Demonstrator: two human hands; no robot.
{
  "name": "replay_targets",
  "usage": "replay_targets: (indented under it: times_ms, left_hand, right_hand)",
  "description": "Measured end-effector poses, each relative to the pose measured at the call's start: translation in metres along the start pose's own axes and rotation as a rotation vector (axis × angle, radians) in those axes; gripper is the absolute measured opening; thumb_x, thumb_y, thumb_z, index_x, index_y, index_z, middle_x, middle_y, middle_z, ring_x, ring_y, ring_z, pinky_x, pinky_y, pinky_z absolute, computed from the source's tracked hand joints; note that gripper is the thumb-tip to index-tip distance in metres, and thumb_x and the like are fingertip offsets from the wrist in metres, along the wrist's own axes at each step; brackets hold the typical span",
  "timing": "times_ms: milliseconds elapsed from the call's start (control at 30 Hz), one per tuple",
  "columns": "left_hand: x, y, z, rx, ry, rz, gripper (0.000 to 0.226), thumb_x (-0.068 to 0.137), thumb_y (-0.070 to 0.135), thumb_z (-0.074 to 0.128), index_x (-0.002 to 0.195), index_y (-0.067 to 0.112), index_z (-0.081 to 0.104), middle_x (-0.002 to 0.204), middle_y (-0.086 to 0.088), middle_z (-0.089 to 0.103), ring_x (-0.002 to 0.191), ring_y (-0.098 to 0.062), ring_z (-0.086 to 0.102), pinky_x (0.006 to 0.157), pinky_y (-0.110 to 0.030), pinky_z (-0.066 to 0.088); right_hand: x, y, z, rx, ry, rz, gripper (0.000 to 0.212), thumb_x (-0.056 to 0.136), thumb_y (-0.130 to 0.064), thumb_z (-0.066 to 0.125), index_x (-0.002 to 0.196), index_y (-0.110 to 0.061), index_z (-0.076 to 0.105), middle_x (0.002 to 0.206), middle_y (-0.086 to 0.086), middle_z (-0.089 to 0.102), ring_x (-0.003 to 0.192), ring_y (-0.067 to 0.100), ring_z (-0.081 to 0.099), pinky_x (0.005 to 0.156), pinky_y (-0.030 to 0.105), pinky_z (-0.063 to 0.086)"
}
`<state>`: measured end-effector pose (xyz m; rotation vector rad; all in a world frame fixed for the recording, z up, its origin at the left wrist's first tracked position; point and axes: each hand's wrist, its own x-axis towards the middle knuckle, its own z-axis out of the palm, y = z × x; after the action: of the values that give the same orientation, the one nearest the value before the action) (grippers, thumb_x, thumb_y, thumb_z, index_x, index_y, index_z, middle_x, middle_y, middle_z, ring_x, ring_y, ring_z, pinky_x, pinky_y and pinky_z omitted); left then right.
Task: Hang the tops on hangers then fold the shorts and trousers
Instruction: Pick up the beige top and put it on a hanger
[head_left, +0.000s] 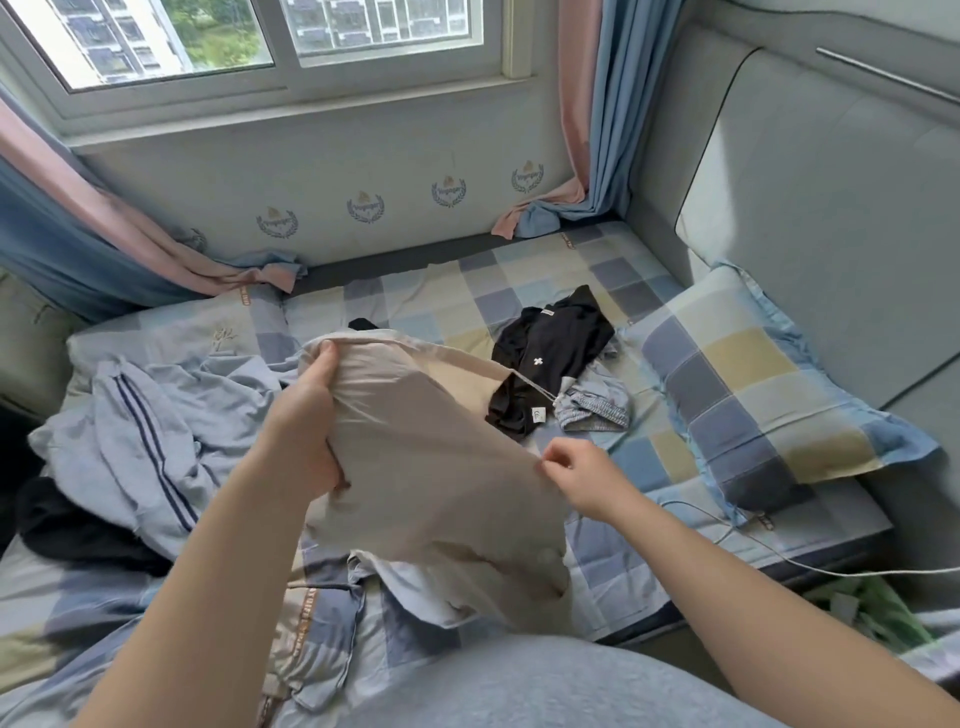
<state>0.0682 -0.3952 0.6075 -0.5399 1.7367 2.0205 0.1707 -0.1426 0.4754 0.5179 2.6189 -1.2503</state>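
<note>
Fingers of my left hand (306, 415) grip the beige garment (441, 467) by its upper end, lifted over the bed (649, 467). My right hand (582, 478) pinches its right edge. Its length slants down from upper left toward me, between both hands.

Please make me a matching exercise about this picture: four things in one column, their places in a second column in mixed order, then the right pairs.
Things:
1. beige garment
2. black garment
3. checked pillow
4. blue striped garment

Places:
A. on the bed, far right
B. held by left hand and right hand
C. crumpled at the left
D. lying just left of the pillow

Pairs: 1-B, 2-D, 3-A, 4-C
</note>
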Motion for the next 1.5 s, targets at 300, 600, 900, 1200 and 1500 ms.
replay_targets:
  times_ms: [300, 600, 900, 1200, 1500]
  left_hand:
    - [0.015, -0.018, -0.005, 0.127, -0.017, 0.189, 0.017, 0.098, 0.017, 0.063, 0.113, 0.012, 0.068, 0.099, -0.010, 0.076, 0.092, -0.025, 0.072, 0.077, -0.038, 0.057]
    - [-0.003, -0.020, 0.022, 0.070, -0.194, 0.203, 0.012, 0.099, 0.014, 0.060, 0.100, 0.004, 0.066, 0.089, -0.010, 0.075, 0.078, -0.021, 0.073, 0.058, -0.032, 0.058]
    - [-0.038, -0.005, 0.057, -0.111, -0.289, 0.244, 0.012, 0.103, 0.008, 0.050, 0.104, 0.002, 0.059, 0.088, -0.012, 0.073, 0.083, -0.025, 0.073, 0.082, -0.045, 0.059]
    - [-0.007, -0.009, 0.024, 0.404, -0.265, 0.296, 0.059, 0.087, 0.042, 0.075, 0.140, 0.027, 0.052, 0.133, 0.007, 0.062, 0.122, -0.016, 0.059, 0.098, -0.040, 0.050]
    - [-0.022, -0.080, 0.065, 0.426, -0.478, 0.435, 0.031, 0.084, -0.002, 0.071, 0.112, 0.011, 0.067, 0.097, 0.004, 0.073, 0.098, -0.016, 0.066, 0.077, -0.018, 0.052]
  right_hand:
    - [0.000, -0.016, -0.049, 0.390, 0.252, -0.100, 0.025, 0.103, -0.021, 0.053, 0.079, -0.015, 0.056, 0.059, -0.006, 0.047, 0.053, 0.008, 0.041, 0.055, 0.024, 0.037]
    - [-0.008, -0.047, -0.067, 0.328, 0.415, -0.140, 0.028, 0.090, -0.021, 0.071, 0.113, -0.020, 0.053, 0.113, -0.005, 0.060, 0.104, 0.013, 0.057, 0.089, 0.024, 0.049]
    - [-0.024, -0.061, 0.034, 0.260, 0.040, -0.194, 0.047, 0.083, -0.027, 0.072, 0.128, -0.025, 0.058, 0.115, -0.004, 0.068, 0.106, 0.016, 0.062, 0.088, 0.036, 0.050]
    - [-0.007, -0.068, -0.030, 0.605, 0.139, 0.075, 0.020, 0.098, -0.011, 0.059, 0.090, 0.005, 0.067, 0.078, 0.012, 0.060, 0.076, 0.019, 0.052, 0.068, 0.034, 0.040]
    - [-0.028, -0.147, -0.057, 1.013, 0.051, -0.041, 0.018, 0.100, -0.002, 0.050, 0.108, -0.008, 0.066, 0.097, 0.017, 0.071, 0.083, 0.025, 0.070, 0.069, 0.040, 0.059]
